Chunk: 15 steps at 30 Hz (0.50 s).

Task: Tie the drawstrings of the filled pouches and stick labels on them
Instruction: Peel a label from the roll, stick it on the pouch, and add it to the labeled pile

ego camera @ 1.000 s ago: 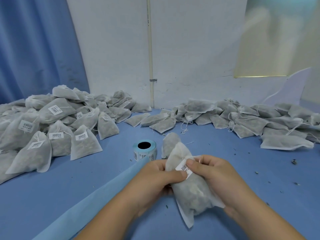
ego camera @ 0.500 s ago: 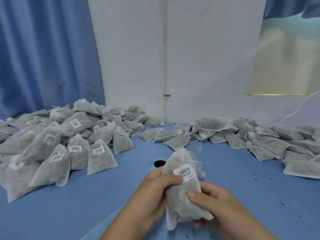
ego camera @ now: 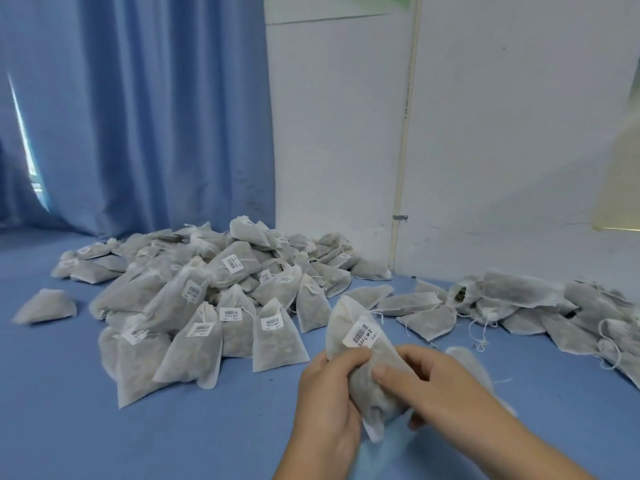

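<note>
Judging by that pouch (ego camera: 367,372), what could go wrong from here?

Its label (ego camera: 362,336) sits on bulging, creased cloth near the neck, so I reckon an edge could lift unless it is pressed flat. I cannot tell whether the drawstring (ego camera: 377,312) is knotted. A slack one might let the filling out when the pouch lands on a heap.

And the hands?

Both grasp it. The left hand (ego camera: 329,403) wraps the lower left side, thumb over the front. The right hand (ego camera: 429,379) curls round the right side, a fingertip on the front. Neither hangs loose.

Where is the pouch, then?

Lifted off the blue desk (ego camera: 173,438), in front of the person, between the labelled pile (ego camera: 207,317) on the left and the unlabelled pouches (ego camera: 519,303) on the right.
</note>
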### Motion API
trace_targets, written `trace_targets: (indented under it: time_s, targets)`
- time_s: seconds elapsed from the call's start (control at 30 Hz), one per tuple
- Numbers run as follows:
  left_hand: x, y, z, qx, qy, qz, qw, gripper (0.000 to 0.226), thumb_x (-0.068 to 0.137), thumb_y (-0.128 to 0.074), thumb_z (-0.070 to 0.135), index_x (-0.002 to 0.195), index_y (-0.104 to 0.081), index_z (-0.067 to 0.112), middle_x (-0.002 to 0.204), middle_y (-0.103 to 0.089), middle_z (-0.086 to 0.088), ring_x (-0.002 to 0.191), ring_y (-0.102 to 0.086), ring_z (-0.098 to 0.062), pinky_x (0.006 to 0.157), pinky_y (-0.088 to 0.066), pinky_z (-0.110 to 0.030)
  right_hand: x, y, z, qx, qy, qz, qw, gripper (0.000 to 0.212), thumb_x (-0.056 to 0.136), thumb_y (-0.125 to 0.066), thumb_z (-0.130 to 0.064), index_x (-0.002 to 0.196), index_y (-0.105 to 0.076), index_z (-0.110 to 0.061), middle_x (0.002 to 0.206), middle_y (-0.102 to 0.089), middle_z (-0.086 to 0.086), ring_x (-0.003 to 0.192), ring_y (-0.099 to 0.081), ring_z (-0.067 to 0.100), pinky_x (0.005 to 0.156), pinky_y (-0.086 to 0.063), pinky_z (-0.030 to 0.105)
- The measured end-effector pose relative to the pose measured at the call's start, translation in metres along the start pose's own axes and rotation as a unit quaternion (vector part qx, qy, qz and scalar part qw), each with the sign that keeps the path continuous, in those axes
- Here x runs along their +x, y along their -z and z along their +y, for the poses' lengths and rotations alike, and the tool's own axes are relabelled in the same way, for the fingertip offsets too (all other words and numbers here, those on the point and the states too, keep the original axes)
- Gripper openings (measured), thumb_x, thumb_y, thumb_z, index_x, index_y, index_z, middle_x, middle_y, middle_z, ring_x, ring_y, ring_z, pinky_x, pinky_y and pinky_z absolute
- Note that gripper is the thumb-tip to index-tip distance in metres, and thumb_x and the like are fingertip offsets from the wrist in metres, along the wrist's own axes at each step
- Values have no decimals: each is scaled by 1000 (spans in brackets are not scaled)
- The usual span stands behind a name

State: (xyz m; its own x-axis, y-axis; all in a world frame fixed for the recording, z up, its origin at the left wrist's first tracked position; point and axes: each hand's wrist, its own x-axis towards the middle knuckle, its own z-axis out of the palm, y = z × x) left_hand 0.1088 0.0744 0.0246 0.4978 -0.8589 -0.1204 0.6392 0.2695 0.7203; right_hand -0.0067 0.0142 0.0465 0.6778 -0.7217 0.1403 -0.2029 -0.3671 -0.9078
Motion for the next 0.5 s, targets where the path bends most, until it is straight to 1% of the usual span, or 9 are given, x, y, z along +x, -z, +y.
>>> trace_targets:
  time_s: [0.07,0.17,0.2,0.27,0.37,0.4,0.43,0.47,0.5]
  targets:
    - [5,8,4,-38,4,21,999,28,86,-57,-4,112,-60,-15,98,-65,-38,92,-62,-49,80,-49,-56,9,-6,-7,-19,2,-27,999,25,71,-75,-44,85,-72,-24,72,-70,4,60,-61,12,55,-51,28]
    - [9,14,11,-117,20,34,992,33,92,-59,9,119,-61,-9,113,-64,-37,110,-61,-50,98,-46,-60,24,-13,-17,1,-28,-45,999,27,67,-77,-41,77,-70,-17,59,-64,4,52,-57,15,47,-44,28]
    - [10,15,13,-144,19,39,989,34,93,-58,16,119,-62,-6,113,-66,-34,109,-63,-47,98,-48,-59,31,-16,-18,32,-48,-45,997,24,70,-77,-36,76,-69,-14,57,-61,6,49,-53,17,44,-40,27]
    - [15,21,15,-187,6,68,980,34,95,-57,30,114,-64,2,107,-71,-25,97,-69,-36,82,-56,-48,49,-24,-21,93,-85,-35,991,19,74,-73,-26,79,-68,-9,55,-57,7,45,-47,18,42,-36,26]
    - [23,27,20,-229,18,134,964,25,98,-51,34,103,-60,10,100,-68,-14,84,-64,-29,68,-44,-34,95,-34,-45,221,-104,-5,970,12,79,-73,-16,80,-66,-6,55,-56,6,44,-46,15,39,-41,24]
    - [23,27,23,-231,23,140,963,22,98,-51,31,99,-59,11,98,-67,-13,81,-62,-29,66,-40,-33,116,-34,-61,277,-90,2,957,10,83,-71,-12,84,-66,-3,62,-61,8,50,-52,16,43,-50,25]
    - [24,27,23,-224,22,138,965,19,97,-51,28,96,-59,11,96,-68,-12,79,-62,-28,64,-39,-32,136,-32,-77,329,-65,11,942,9,86,-69,-9,91,-67,-1,76,-67,13,63,-62,19,56,-59,27]
    - [25,26,21,-211,23,137,967,17,96,-52,26,95,-60,11,94,-68,-12,78,-62,-28,63,-39,-32,154,-28,-89,356,-44,31,933,12,87,-68,-8,97,-65,-1,94,-68,17,82,-68,24,74,-60,30]
    - [25,24,19,-195,27,139,971,17,96,-53,25,94,-62,11,93,-69,-12,78,-63,-29,61,-39,-32,169,-26,-97,356,-33,55,932,11,88,-67,-8,97,-62,-4,108,-62,17,102,-67,28,89,-56,33]
